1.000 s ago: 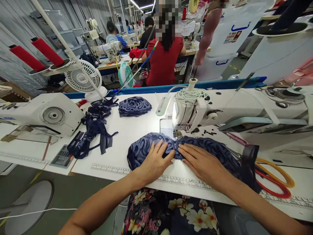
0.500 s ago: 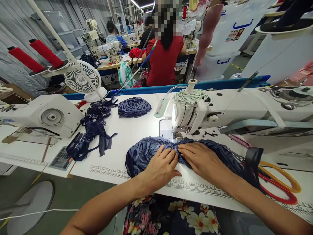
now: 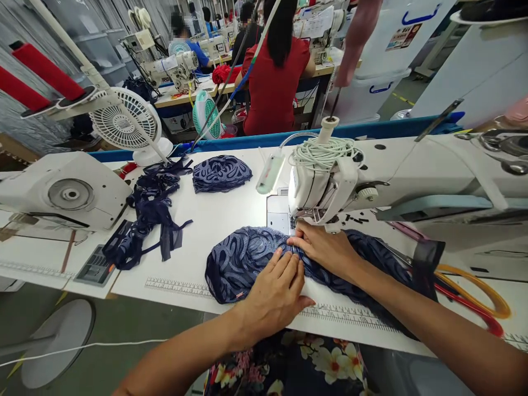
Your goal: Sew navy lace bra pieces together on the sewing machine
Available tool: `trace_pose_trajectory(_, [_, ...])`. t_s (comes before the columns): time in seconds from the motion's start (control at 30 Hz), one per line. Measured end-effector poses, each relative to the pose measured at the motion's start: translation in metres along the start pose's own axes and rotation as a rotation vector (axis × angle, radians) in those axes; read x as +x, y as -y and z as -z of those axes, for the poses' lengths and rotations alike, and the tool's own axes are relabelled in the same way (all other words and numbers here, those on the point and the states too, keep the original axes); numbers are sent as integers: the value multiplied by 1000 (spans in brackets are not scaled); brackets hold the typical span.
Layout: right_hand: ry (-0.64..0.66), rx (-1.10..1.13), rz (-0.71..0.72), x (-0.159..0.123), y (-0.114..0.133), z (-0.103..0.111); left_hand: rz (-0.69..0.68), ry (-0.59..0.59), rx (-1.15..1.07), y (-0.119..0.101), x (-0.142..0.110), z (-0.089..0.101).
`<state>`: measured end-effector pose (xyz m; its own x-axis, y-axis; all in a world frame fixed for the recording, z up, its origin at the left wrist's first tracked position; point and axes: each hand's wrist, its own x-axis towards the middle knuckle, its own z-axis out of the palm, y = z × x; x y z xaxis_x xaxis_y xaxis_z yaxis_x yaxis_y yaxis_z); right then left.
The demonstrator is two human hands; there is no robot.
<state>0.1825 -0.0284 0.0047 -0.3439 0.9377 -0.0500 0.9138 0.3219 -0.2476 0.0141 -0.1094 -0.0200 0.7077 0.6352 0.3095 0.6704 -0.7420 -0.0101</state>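
Navy patterned lace fabric (image 3: 243, 256) lies bunched on the white sewing table, its edge at the needle area of a sewing machine (image 3: 313, 187). My left hand (image 3: 277, 291) rests flat on the fabric just in front of the needle, fingers stretched out and pressing it down. Close by the presser foot, my right hand (image 3: 325, 247) has its fingers bent and its thumb pointing left, closed on the fabric edge. Part of its fingertips is hidden by the machine head. More of the fabric runs right, under my right forearm.
Behind lies a folded navy lace piece (image 3: 221, 174); navy strips (image 3: 154, 212) are heaped to its left. Scissors with orange and red handles (image 3: 480, 291) lie at the right. A second machine head (image 3: 66, 190) and a fan (image 3: 126, 118) stand left. A person in red (image 3: 274, 82) sits ahead.
My right hand has gone from lying flat on the fabric to bent fingers up close to the needle. My left hand stays on the fabric, slightly nearer me. The view has shifted a little.
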Motion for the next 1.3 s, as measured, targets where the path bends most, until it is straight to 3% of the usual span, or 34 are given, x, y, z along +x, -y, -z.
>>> trace_pose_trajectory(0.13, [23, 50, -2, 1, -4, 1, 9, 11, -33, -2, -3, 1])
trace_pose_trajectory(0.3, [39, 99, 96, -14, -18, 6, 44, 29, -168, 9, 3, 18])
trace_pose_trajectory(0.43, [-195, -75, 85, -41, -36, 17, 266, 41, -232, 36, 26, 30])
trace_pose_trajectory(0.5, [-335, -241, 55, -56, -51, 23, 408, 147, -262, 50, 40, 30])
trace_pose_trajectory(0.6, [-405, -371, 39, -80, -81, 30, 498, 309, -364, 62, 53, 28])
trace_pose_trajectory(0.73, [-419, -359, 39, -115, -116, 31, 444, 323, -499, 66, 52, 34])
trace_pose_trajectory(0.8, [-413, -351, 13, -129, -123, 30, 465, 312, -703, 67, 47, 43])
trace_pose_trajectory(0.9, [-365, -341, -7, -139, -122, 32, 590, 380, -1086, 68, 40, 54])
trace_pose_trajectory(1.1, [-317, -402, -157, -140, -118, 42, 918, 322, -1310, 64, 27, 51])
trace_pose_trajectory(1.2, [-257, -469, -269, -152, -127, 47, 972, 352, -1410, 63, 19, 47])
trace_pose_trajectory(1.3, [-268, -476, -252, -162, -137, 52, 951, 361, -1486, 65, 11, 49])
